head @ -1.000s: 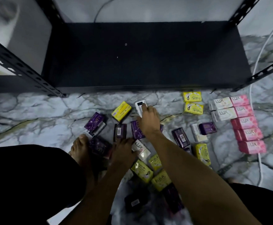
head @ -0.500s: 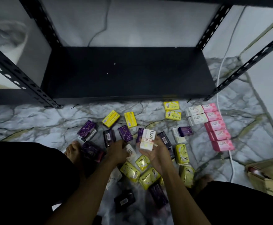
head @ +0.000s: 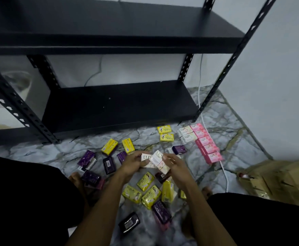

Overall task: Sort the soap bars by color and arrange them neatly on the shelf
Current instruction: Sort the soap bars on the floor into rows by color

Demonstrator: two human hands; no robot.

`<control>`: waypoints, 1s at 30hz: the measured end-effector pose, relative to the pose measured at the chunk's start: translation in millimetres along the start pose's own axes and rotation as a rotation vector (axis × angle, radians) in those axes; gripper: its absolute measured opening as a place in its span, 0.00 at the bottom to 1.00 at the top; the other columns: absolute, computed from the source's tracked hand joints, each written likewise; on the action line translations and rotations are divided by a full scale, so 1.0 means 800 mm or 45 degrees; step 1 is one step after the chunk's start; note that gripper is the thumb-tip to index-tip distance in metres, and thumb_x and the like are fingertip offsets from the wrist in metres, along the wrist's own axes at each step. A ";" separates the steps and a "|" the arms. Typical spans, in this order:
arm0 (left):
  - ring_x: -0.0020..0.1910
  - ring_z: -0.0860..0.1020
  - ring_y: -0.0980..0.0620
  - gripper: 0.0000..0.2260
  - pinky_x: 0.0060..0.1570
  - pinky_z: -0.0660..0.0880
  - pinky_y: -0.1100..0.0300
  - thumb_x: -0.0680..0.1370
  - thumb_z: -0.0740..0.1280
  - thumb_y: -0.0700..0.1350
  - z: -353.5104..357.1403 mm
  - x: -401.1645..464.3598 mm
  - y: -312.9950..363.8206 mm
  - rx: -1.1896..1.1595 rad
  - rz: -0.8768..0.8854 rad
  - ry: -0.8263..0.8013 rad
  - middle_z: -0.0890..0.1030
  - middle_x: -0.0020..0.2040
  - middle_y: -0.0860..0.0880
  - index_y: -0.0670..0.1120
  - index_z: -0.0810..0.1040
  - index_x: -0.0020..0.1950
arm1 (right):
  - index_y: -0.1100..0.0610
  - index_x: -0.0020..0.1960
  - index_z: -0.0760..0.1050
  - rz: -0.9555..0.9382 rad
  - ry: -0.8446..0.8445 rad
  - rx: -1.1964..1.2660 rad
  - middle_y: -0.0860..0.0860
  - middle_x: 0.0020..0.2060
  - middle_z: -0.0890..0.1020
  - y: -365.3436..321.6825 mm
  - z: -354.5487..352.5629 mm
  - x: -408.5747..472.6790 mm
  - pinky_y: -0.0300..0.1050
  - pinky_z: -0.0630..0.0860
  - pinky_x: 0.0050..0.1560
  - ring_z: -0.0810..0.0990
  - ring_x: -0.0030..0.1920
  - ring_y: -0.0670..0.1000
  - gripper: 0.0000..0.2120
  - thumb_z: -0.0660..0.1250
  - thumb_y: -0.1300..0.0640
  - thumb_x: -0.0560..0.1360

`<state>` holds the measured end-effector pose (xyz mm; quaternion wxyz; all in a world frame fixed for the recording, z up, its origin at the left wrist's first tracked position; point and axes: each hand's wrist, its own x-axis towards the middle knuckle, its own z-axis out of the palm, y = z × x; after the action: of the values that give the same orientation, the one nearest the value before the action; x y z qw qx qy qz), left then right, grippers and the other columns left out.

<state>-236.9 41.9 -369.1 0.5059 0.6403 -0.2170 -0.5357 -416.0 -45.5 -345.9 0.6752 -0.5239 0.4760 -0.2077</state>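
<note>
My left hand (head: 133, 164) grips a white Lux soap bar (head: 146, 159) and my right hand (head: 174, 166) grips another white soap bar (head: 158, 161); the two bars touch above the floor. Below them lie several yellow bars (head: 145, 181) and purple bars (head: 161, 211). More yellow bars (head: 109, 147) and purple bars (head: 86, 158) lie to the left. On the right, two yellow bars (head: 165, 133), two white bars (head: 187, 134) and a column of pink bars (head: 208, 148) sit sorted. The black shelf (head: 116, 107) stands behind them.
A white cable (head: 224, 172) runs along the floor past the pink bars. A cardboard box (head: 276, 180) sits at the right. The shelf's upper board (head: 109, 32) overhangs the lower one. My knees frame the pile, and a foot (head: 75, 177) rests by the purple bars.
My right hand lifted a white bar from the floor and drew it back. My left hand picked up another white bar and brought it against the first. The view tilted up.
</note>
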 end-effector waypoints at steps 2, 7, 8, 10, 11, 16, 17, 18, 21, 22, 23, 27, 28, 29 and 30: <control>0.54 0.82 0.45 0.13 0.53 0.77 0.48 0.79 0.68 0.35 0.008 -0.010 0.008 -0.029 -0.007 -0.098 0.85 0.56 0.45 0.48 0.82 0.60 | 0.60 0.50 0.81 -0.081 0.072 -0.096 0.59 0.47 0.84 -0.008 -0.011 -0.009 0.54 0.81 0.43 0.84 0.48 0.60 0.08 0.71 0.55 0.77; 0.52 0.82 0.47 0.11 0.48 0.80 0.53 0.82 0.65 0.38 0.027 -0.022 0.025 -0.016 -0.028 -0.237 0.85 0.55 0.44 0.48 0.81 0.61 | 0.62 0.48 0.81 -0.241 0.106 -0.316 0.52 0.38 0.82 -0.013 -0.027 -0.031 0.39 0.75 0.34 0.80 0.37 0.45 0.07 0.72 0.58 0.76; 0.52 0.82 0.47 0.10 0.48 0.80 0.53 0.82 0.65 0.38 0.032 -0.023 0.027 -0.010 -0.032 -0.240 0.84 0.55 0.44 0.48 0.81 0.60 | 0.63 0.48 0.80 -0.245 0.124 -0.325 0.51 0.39 0.82 -0.011 -0.027 -0.031 0.37 0.75 0.34 0.80 0.38 0.45 0.08 0.73 0.58 0.76; 0.53 0.82 0.46 0.10 0.46 0.80 0.54 0.83 0.64 0.39 0.040 -0.022 0.029 -0.026 -0.065 -0.255 0.84 0.56 0.43 0.48 0.80 0.60 | 0.64 0.51 0.78 -0.233 0.187 -0.309 0.53 0.42 0.82 -0.010 -0.028 -0.032 0.38 0.76 0.35 0.81 0.41 0.48 0.13 0.74 0.56 0.74; 0.53 0.82 0.46 0.09 0.46 0.79 0.54 0.83 0.63 0.39 0.045 -0.022 0.029 -0.053 -0.077 -0.260 0.84 0.56 0.43 0.48 0.80 0.59 | 0.64 0.51 0.77 -0.229 0.214 -0.296 0.55 0.44 0.82 -0.011 -0.028 -0.032 0.40 0.77 0.36 0.82 0.43 0.50 0.14 0.75 0.55 0.74; 0.53 0.83 0.44 0.07 0.51 0.80 0.51 0.83 0.64 0.47 0.071 -0.017 0.039 -0.097 -0.105 -0.264 0.86 0.50 0.46 0.49 0.81 0.56 | 0.62 0.51 0.80 -0.221 0.233 -0.282 0.59 0.45 0.84 -0.017 -0.041 -0.030 0.43 0.78 0.34 0.84 0.45 0.55 0.13 0.77 0.55 0.71; 0.53 0.83 0.45 0.07 0.50 0.80 0.51 0.82 0.65 0.47 0.074 -0.014 0.040 -0.089 -0.099 -0.272 0.86 0.49 0.46 0.48 0.81 0.56 | 0.62 0.50 0.80 -0.202 0.277 -0.284 0.59 0.45 0.84 -0.017 -0.045 -0.027 0.43 0.78 0.34 0.84 0.44 0.56 0.15 0.79 0.55 0.70; 0.52 0.84 0.45 0.08 0.50 0.80 0.51 0.82 0.65 0.46 0.077 -0.010 0.040 -0.089 -0.100 -0.277 0.86 0.50 0.45 0.47 0.81 0.57 | 0.61 0.49 0.79 -0.183 0.333 -0.275 0.59 0.44 0.84 -0.014 -0.049 -0.021 0.47 0.79 0.36 0.84 0.43 0.57 0.17 0.80 0.53 0.67; 0.53 0.83 0.45 0.09 0.52 0.81 0.51 0.83 0.64 0.44 0.086 0.006 0.036 -0.064 -0.118 -0.306 0.85 0.53 0.43 0.44 0.80 0.60 | 0.56 0.46 0.78 -0.115 0.541 -0.134 0.59 0.43 0.84 0.002 -0.058 -0.006 0.59 0.82 0.41 0.85 0.43 0.60 0.26 0.82 0.41 0.59; 0.54 0.83 0.44 0.10 0.54 0.81 0.50 0.83 0.64 0.44 0.090 0.012 0.033 -0.040 -0.118 -0.318 0.85 0.55 0.42 0.43 0.79 0.62 | 0.56 0.45 0.78 -0.089 0.628 -0.042 0.58 0.42 0.84 0.010 -0.060 0.000 0.61 0.82 0.41 0.85 0.42 0.60 0.28 0.82 0.38 0.57; 0.55 0.83 0.43 0.12 0.56 0.81 0.48 0.82 0.64 0.44 0.096 0.017 0.030 -0.007 -0.114 -0.334 0.84 0.56 0.41 0.42 0.79 0.63 | 0.56 0.45 0.78 -0.045 0.712 0.050 0.58 0.41 0.85 0.016 -0.061 0.004 0.62 0.82 0.41 0.85 0.42 0.59 0.31 0.81 0.35 0.55; 0.53 0.84 0.46 0.14 0.51 0.82 0.52 0.81 0.68 0.46 0.124 0.036 0.014 0.140 -0.108 -0.346 0.85 0.55 0.42 0.41 0.80 0.64 | 0.64 0.40 0.79 0.092 0.911 0.292 0.61 0.37 0.85 0.028 -0.059 0.014 0.53 0.81 0.37 0.84 0.36 0.56 0.23 0.81 0.45 0.64; 0.50 0.85 0.48 0.13 0.48 0.82 0.55 0.80 0.69 0.45 0.131 0.039 0.012 0.182 -0.081 -0.340 0.85 0.53 0.43 0.41 0.81 0.62 | 0.65 0.40 0.79 0.105 0.944 0.335 0.61 0.37 0.85 0.032 -0.060 0.019 0.50 0.79 0.36 0.83 0.35 0.54 0.21 0.81 0.47 0.65; 0.47 0.85 0.50 0.12 0.44 0.82 0.58 0.79 0.70 0.44 0.138 0.042 0.010 0.218 -0.052 -0.313 0.86 0.51 0.44 0.41 0.81 0.61 | 0.65 0.40 0.79 0.115 0.967 0.370 0.61 0.37 0.84 0.036 -0.062 0.024 0.48 0.78 0.35 0.81 0.34 0.53 0.21 0.81 0.48 0.66; 0.45 0.85 0.52 0.11 0.42 0.82 0.60 0.78 0.71 0.42 0.143 0.046 0.008 0.245 -0.029 -0.274 0.86 0.49 0.46 0.41 0.81 0.60 | 0.65 0.41 0.79 0.121 0.986 0.402 0.61 0.37 0.84 0.040 -0.063 0.030 0.47 0.77 0.36 0.81 0.34 0.52 0.21 0.81 0.48 0.66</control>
<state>-326.9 -38.0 -370.8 0.4099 0.6271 -0.3129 -0.5839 -455.2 -78.3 -385.4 0.5273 -0.2747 0.6805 -0.4282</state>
